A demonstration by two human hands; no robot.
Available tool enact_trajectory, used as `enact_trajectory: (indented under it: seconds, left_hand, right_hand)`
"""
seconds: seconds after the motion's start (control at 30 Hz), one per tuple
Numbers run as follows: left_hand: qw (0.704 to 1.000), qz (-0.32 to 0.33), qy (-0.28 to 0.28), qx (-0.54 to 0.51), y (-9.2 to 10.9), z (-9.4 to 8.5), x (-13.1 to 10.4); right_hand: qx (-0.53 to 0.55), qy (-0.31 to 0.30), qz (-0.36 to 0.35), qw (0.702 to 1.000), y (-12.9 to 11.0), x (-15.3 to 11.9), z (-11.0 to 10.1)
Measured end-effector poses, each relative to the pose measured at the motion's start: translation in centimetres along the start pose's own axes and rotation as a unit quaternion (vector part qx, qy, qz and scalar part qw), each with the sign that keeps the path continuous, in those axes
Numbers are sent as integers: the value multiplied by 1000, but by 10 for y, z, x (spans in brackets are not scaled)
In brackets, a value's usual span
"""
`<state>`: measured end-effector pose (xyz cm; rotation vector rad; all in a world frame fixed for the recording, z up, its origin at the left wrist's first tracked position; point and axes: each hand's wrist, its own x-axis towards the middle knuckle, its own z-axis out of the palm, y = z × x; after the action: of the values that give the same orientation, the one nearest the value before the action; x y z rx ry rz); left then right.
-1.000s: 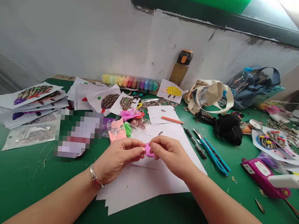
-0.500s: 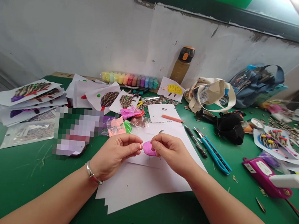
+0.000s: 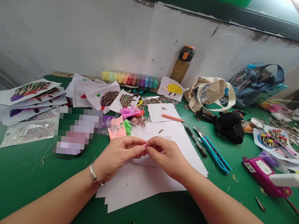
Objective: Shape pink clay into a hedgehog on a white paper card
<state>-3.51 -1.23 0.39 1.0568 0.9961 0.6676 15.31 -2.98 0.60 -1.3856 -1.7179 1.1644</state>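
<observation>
My left hand (image 3: 120,155) and my right hand (image 3: 167,157) meet at their fingertips over the white paper sheets (image 3: 142,185). Both are closed in a pinch. A tiny pinkish bit, seemingly modelling clay, shows at the left fingertips; whether the right fingers grip it too is hidden. Under the right hand lies a flat pink clay shape, now almost wholly covered. Just beyond the hands, a sunflower seed (image 3: 160,131) rests on the paper. Opened clay packets, one of them salmon-coloured (image 3: 118,127), lie beyond my left hand.
To the right lie a pen (image 3: 195,141) and a blue utility knife (image 3: 215,152), blade out. An orange stick (image 3: 172,118) crosses a small white card. Seed pictures (image 3: 29,91) are stacked at left. Behind stand clay packs (image 3: 130,79), a bottle (image 3: 182,64) and a cloth bag (image 3: 211,93). A magenta glue gun (image 3: 265,176) lies far right.
My hands have come together, the right moving left and slightly down, until the fingertips meet. The pink shape, plainly visible between them before, is now mostly covered.
</observation>
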Motion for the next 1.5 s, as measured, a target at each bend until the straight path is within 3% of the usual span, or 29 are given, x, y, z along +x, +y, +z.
enact_trajectory:
  seconds: [0.3,0.53,0.8,1.23,1.5]
  left_hand:
    - [998,36,53,14,3,0,0]
    - [998,40,50,9,4,1,-2]
    - [1000,24,10,5,1,1,-2]
    - [999,-4,38,18,5,3,-2]
    - [1000,-13,8,6,1,1,-3]
  right_hand:
    - [57,8,33,998,0,1,-9]
    - [8,-10,18,1000,-3,-3,-6]
    - [-76,15,-17,997,4,0,0]
    - [66,-23,57,996,-1,1,-3]
    - [-42,45,-47,997,5,3,4]
